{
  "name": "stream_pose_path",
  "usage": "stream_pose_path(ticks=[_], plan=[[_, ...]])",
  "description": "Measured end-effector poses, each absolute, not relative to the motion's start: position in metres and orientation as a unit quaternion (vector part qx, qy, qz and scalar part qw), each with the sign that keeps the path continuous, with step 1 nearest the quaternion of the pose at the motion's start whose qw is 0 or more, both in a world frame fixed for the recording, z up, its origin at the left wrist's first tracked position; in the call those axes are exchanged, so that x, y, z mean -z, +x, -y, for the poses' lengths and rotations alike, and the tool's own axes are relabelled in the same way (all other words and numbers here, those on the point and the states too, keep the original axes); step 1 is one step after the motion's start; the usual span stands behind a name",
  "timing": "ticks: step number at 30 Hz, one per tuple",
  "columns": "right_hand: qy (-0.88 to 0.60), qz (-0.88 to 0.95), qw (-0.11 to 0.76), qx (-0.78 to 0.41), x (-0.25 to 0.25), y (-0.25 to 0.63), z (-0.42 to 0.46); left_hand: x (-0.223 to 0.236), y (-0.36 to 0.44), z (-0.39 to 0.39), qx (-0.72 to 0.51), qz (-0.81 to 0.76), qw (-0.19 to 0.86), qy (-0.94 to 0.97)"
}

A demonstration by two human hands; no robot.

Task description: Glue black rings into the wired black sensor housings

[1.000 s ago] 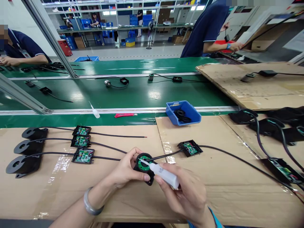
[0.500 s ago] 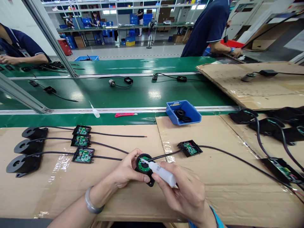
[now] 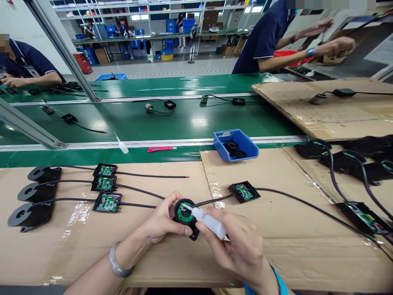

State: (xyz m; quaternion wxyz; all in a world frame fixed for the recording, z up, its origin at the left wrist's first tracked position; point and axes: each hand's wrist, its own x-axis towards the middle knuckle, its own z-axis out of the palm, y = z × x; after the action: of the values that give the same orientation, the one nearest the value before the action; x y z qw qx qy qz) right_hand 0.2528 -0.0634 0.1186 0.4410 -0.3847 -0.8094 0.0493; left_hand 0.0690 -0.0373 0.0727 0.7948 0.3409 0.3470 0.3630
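My left hand (image 3: 164, 219) is closed around a black round housing (image 3: 194, 231) with a green ring-shaped circuit board (image 3: 185, 216) inside, its open face turned up. Between the fingers of my right hand (image 3: 238, 241) is a white squeeze bottle (image 3: 210, 223), tilted so its thin nozzle reaches over the board. Whether the tip touches the board I cannot tell. From the housing a black cable runs right to a small open box with a green circuit board (image 3: 245, 191). Left of my hands lie three similar housings (image 3: 30, 213), cabled to open board boxes (image 3: 107, 201).
A blue bin (image 3: 236, 145) with black rings stands behind my hands. Near it lie a red utility knife (image 3: 161, 149) and another white bottle (image 3: 123, 146). Cabled parts (image 3: 149, 107) sit on the green conveyor (image 3: 190, 121). Black housings (image 3: 346, 162) crowd the right. Co-workers stand across the line.
Parts on the conveyor have shifted slightly right. The co-worker at the right has raised both arms. My hands hold nearly the same pose, with the bottle still over the housing.
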Motion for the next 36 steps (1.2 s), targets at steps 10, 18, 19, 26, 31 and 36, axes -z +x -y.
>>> stream_pose_path(ticks=[10,18,19,26,31,36], plan=[[-0.411,0.773,0.482,-0.038,-0.112,0.258,0.070,-0.070,0.067,0.037,-0.371,-0.363,0.762,0.387],[-0.465,0.461,0.708,-0.265,-0.101,0.294,0.033,-0.070,0.054,0.020,-0.429,-0.469,0.531,0.560],[-0.453,0.438,0.713,-0.308,-0.102,0.298,0.023,-0.071,0.053,0.015,-0.441,-0.487,0.481,0.581],[-0.418,0.465,0.636,-0.454,-0.103,0.300,-0.051,-0.072,0.073,-0.002,-0.426,-0.498,0.325,0.682],[-0.429,0.540,0.542,-0.480,-0.088,0.276,-0.104,-0.070,0.086,-0.001,-0.339,-0.536,0.310,0.709],[-0.481,0.604,0.464,-0.435,-0.058,0.252,-0.149,-0.068,0.077,-0.002,-0.313,-0.559,0.297,0.708]])
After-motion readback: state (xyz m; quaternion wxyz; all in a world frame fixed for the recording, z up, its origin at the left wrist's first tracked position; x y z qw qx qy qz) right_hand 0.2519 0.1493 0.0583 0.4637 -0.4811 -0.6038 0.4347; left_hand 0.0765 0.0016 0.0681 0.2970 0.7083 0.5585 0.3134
